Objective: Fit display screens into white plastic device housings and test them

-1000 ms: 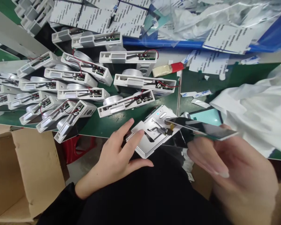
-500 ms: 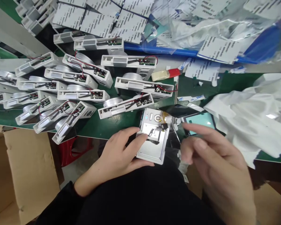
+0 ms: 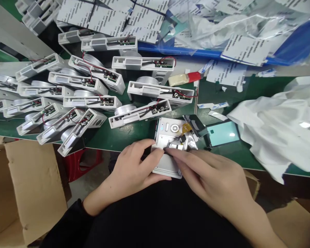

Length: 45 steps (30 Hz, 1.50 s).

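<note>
A white and silver device with round and oval buttons lies at the table's front edge, its inner plate showing. My left hand grips its left side, thumb on the plate and fingers around the edge. The fingertips of my right hand are pressed together at the middle of the device, by a dark cable; what they pinch, if anything, is too small to tell. An orange flex strip joins the device to a dark screen panel at its upper right.
Several white housings with red wires stand at the left and centre. A red-tipped bottle lies behind the device. At right are a pale green panel and white cloth. A blue tray holds plastic and labels. Below left is a cardboard box.
My right hand has moved left from beside the device onto its middle, and its fingers have come together. The dark screen panel now stands tilted up. My left hand keeps its hold.
</note>
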{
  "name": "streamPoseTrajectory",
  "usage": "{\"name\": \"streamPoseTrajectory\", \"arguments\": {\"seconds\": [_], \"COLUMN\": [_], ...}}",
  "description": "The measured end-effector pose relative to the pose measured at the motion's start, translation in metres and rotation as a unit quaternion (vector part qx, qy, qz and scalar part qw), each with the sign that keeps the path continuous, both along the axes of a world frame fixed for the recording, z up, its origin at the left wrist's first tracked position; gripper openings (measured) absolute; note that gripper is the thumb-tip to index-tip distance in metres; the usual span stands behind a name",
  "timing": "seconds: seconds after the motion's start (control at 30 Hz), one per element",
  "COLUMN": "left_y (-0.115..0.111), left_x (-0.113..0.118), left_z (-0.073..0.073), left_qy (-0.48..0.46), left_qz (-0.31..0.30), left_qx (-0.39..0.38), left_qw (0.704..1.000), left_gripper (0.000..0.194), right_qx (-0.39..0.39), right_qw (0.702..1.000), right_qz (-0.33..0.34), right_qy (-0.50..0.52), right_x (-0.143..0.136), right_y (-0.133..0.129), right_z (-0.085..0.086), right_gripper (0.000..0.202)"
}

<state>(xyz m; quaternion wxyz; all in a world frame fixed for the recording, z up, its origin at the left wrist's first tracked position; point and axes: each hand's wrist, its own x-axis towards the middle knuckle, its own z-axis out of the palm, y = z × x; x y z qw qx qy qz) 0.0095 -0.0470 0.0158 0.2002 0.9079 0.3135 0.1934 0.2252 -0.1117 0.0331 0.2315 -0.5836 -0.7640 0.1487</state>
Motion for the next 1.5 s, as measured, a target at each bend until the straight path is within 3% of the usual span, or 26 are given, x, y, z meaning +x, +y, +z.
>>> {"name": "streamPoseTrajectory", "arguments": {"seconds": [0.43, 0.73, 0.83, 1.0, 1.17, 1.5], "left_y": [-0.001, -0.003, -0.003, 0.001, 0.003, 0.002], "left_x": [0.008, 0.017, 0.019, 0.021, 0.022, 0.027], "left_z": [0.008, 0.016, 0.020, 0.025, 0.030, 0.033], "left_qy": [0.045, 0.038, 0.073, 0.121, 0.145, 0.144], "left_qz": [0.018, 0.018, 0.002, -0.017, -0.028, -0.024], "left_qx": [0.051, 0.043, 0.048, 0.051, 0.027, -0.004], "left_qw": [0.997, 0.998, 0.996, 0.991, 0.989, 0.989], "left_gripper": [0.042, 0.038, 0.038, 0.036, 0.035, 0.036], "right_qx": [0.050, 0.022, 0.002, -0.036, -0.062, 0.035], "right_qw": [0.996, 0.984, 0.991, 0.999, 0.989, 0.997], "right_qz": [-0.033, -0.025, -0.023, -0.022, -0.068, -0.024], "right_qy": [-0.066, -0.178, -0.132, 0.030, 0.117, -0.066], "right_x": [-0.010, -0.014, -0.007, 0.007, 0.016, 0.010], "right_y": [0.013, 0.023, 0.020, 0.005, -0.009, 0.001], "right_z": [0.011, 0.025, 0.025, 0.024, 0.022, 0.012], "right_gripper": [0.026, 0.036, 0.037, 0.031, 0.026, 0.036]}}
